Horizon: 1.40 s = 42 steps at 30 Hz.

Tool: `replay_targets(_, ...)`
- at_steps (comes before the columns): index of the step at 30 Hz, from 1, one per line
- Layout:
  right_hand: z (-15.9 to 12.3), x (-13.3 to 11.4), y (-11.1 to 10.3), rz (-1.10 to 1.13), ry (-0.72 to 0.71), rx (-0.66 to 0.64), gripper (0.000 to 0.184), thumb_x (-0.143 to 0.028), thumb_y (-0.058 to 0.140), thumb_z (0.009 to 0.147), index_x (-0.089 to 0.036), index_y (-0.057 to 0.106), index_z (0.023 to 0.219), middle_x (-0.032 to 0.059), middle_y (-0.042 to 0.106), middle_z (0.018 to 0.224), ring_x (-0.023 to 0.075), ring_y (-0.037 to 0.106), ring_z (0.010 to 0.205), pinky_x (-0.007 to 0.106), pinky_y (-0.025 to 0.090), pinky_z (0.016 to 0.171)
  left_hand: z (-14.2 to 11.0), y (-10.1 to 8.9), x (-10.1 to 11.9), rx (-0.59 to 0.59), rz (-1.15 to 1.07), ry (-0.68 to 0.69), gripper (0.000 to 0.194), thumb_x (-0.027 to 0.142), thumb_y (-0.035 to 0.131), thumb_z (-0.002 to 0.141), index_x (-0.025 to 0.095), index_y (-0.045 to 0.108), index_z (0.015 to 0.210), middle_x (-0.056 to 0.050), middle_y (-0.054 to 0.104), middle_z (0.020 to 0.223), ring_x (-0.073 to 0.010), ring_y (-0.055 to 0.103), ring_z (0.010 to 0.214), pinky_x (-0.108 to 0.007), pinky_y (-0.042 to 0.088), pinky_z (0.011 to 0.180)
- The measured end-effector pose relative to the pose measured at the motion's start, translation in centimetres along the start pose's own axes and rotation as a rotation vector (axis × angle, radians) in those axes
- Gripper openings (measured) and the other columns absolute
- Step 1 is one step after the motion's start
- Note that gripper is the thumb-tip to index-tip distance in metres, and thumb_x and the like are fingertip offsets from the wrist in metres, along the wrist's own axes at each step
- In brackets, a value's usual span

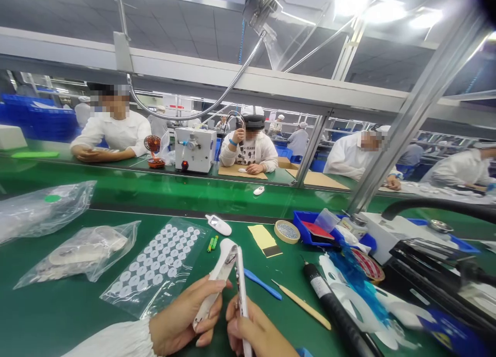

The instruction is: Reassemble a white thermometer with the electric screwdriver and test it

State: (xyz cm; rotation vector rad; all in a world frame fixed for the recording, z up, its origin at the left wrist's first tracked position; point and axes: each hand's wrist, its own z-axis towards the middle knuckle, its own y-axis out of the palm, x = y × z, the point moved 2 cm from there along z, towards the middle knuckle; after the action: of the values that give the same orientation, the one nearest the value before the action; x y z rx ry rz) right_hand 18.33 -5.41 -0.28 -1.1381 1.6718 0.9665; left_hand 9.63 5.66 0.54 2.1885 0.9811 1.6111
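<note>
My left hand [182, 315] is closed around a white plastic shell half [221, 266] of a slim handheld device. In my right hand [258, 326] is the other shell half [241, 282], stood on edge with its inner side turned toward the left one. The two halves meet near their top ends and spread apart below, like an upside-down V. Just beyond them lie a white handheld device with a small screen [219, 224] and green batteries [212, 243]. A blue plastic pry tool [263, 284] rests beside my right hand.
On the left are a bag of white parts [87, 251] and a sheet of round stickers [155, 264]. To the right lie a wooden-handled pick [304, 306], a black electric screwdriver [329, 300], a tape roll [287, 231] and a blue bin [310, 233]. Co-workers sit across the green conveyor [127, 184].
</note>
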Motion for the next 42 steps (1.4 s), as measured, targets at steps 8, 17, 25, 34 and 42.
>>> replay_targets(8,-1.0,0.2,-0.9,-0.298,0.073,0.08,0.037,-0.04,0.021,0.077,-0.014,0.047,0.074,-0.0006,0.042,0.05,0.0065,0.03,0.041,0.018,0.024,0.043,0.1,-0.8,0.3,0.03,-0.196,0.05,0.024,0.035,0.042,0.085,0.014,0.051,0.091,0.003,0.041,0.057,-0.0053,0.023,0.038,-0.013,0.021,0.027)
replay_targets(17,-10.9,-2.6,-10.3,-0.968,-0.119,0.562,0.031,-0.038,0.036,0.089,-0.023,0.053,0.11,0.0018,0.057,0.082,0.0106,0.052,0.071,0.02,0.041,0.066,-0.3,-0.4,-0.7,0.136,-0.019,-0.109,0.038,0.04,0.063,0.072,0.018,0.049,0.1,0.006,0.039,0.051,-0.0039,0.016,0.038,-0.014,0.021,0.032)
replay_targets(25,-12.4,0.1,-17.3,-2.075,-0.653,0.335,0.046,-0.001,0.032,0.078,-0.027,0.051,0.112,0.0068,0.054,0.104,0.0185,0.053,0.083,0.029,0.043,0.066,-0.2,0.6,-0.5,0.234,-0.051,-0.1,0.058,0.053,0.07,0.06,0.022,0.048,0.103,0.005,0.04,0.052,-0.0041,0.016,0.039,-0.014,0.017,0.03)
replay_targets(34,-10.7,-1.3,-15.8,-2.033,-0.861,0.148,0.031,-0.006,0.037,0.084,-0.023,0.055,0.101,0.0037,0.054,0.113,0.0175,0.051,0.102,0.032,0.045,0.08,0.5,1.0,-1.8,0.23,-0.233,-0.042,0.034,0.045,0.037,0.088,0.014,0.049,0.081,0.001,0.041,0.05,-0.004,0.022,0.035,-0.013,0.018,0.028)
replay_targets(42,-11.7,-5.2,-11.1,-0.763,-1.067,0.86,0.055,-0.04,0.057,0.079,-0.029,0.034,0.127,0.0107,0.055,0.102,0.0236,0.057,0.095,0.041,0.047,0.084,0.2,1.9,-2.0,0.235,-0.374,-0.003,0.041,0.044,0.027,0.091,0.012,0.05,0.08,0.003,0.04,0.049,-0.0033,0.026,0.033,-0.012,0.013,0.027)
